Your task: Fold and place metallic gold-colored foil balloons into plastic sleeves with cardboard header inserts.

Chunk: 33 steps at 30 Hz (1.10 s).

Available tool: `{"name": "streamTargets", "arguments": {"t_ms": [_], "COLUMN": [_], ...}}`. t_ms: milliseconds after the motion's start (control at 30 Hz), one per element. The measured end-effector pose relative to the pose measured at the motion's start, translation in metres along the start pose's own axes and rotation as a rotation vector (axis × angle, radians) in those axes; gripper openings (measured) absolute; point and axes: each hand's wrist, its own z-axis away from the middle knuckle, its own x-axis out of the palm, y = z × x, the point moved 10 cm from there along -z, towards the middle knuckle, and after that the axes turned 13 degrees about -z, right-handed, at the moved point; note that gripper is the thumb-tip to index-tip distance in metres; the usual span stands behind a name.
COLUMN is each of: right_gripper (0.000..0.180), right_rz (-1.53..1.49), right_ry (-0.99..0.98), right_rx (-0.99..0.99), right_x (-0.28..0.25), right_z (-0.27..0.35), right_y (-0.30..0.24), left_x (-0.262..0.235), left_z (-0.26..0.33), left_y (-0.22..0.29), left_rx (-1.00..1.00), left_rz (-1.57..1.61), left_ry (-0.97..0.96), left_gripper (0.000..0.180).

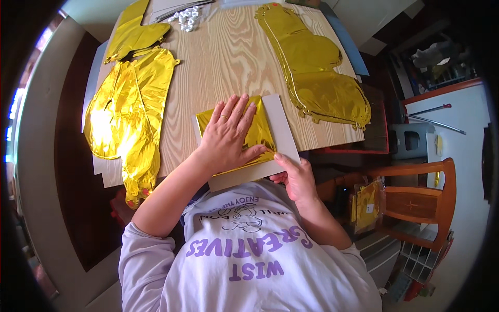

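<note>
My left hand (228,132) lies flat, fingers stretched out, on a folded gold foil balloon (264,130). That folded foil sits on a pale grey card (283,125) at the near edge of the table, partly hidden by the hand. At the card's near right edge, my right hand (297,179) pinches it, thumb on top beside the foil's corner and fingers underneath. To the left, a crumpled gold foil balloon (127,104) hangs partly over the table edge. Another flat foil balloon (312,57) is spread out on the right.
More gold foil (135,34) covers the far left of the wooden table (223,57). Small white coils (186,18) lie at the far edge by a clear bag. On the right stand a wooden chair (416,192) and a clear bag of folded gold foil (366,205).
</note>
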Motion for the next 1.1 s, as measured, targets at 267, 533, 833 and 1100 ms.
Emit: {"name": "streamTargets", "arguments": {"t_ms": [267,533,833,1100], "right_gripper": [0.023,0.020,0.016,0.014], "right_rz": [0.155,0.158,0.058,0.004], "right_ry": [-0.084,-0.186,-0.164,-0.053], "right_rx": [-0.227,-0.246,-0.262,-0.265], "right_x": [0.007,0.022,0.020,0.010], "right_z": [0.008,0.024,0.029,0.023], "right_y": [-0.009,-0.032,-0.038,-0.033], "left_x": [-0.015,-0.015,-0.015,-0.003], "left_z": [-0.022,-0.053,-0.050,-0.049], "left_y": [-0.061,-0.067,-0.071,-0.083], "left_rx": [-0.307,-0.258,-0.367,-0.436], "left_rz": [0.485,0.713,0.848,0.793], "left_ry": [-0.192,-0.502,-0.505,-0.590], "left_gripper": [0.067,0.038,0.031,0.032]}}
